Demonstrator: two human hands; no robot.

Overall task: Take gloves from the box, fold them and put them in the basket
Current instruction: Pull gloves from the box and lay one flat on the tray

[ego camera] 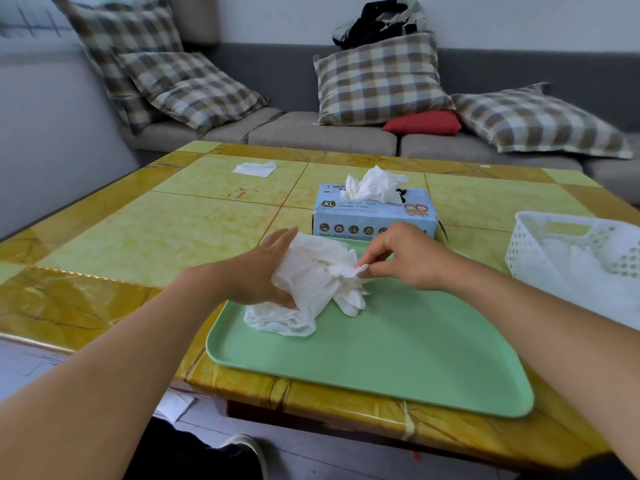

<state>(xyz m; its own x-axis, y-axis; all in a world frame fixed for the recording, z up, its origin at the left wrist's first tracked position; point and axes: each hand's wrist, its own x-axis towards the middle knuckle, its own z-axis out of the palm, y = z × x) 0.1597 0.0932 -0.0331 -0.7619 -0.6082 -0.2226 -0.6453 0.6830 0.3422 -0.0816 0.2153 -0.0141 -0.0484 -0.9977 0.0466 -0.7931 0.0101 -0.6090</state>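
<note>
A yellow-tiled table [138, 237] stands before a grey sofa [311, 133] with checked cushions. On its green tray [381, 358], the left hand [256, 271] grips crumpled white gloves [311, 282]; the right hand [405, 258] pinches their edge. Behind the tray, the box [374, 216] reads "XL"; the basket [571, 251] sits right.

A home living room is shown. A grey corner sofa [322, 133] is set along the walls behind a low table [145, 233] topped with glossy yellow and green tiles, and plaid cushions [377, 81] and a small red cushion [422, 123] are scattered over its seat. Dark clothing [381, 20] is heaped on the sofa back, and a white tissue [254, 168] is left on the far side of the table.
</note>
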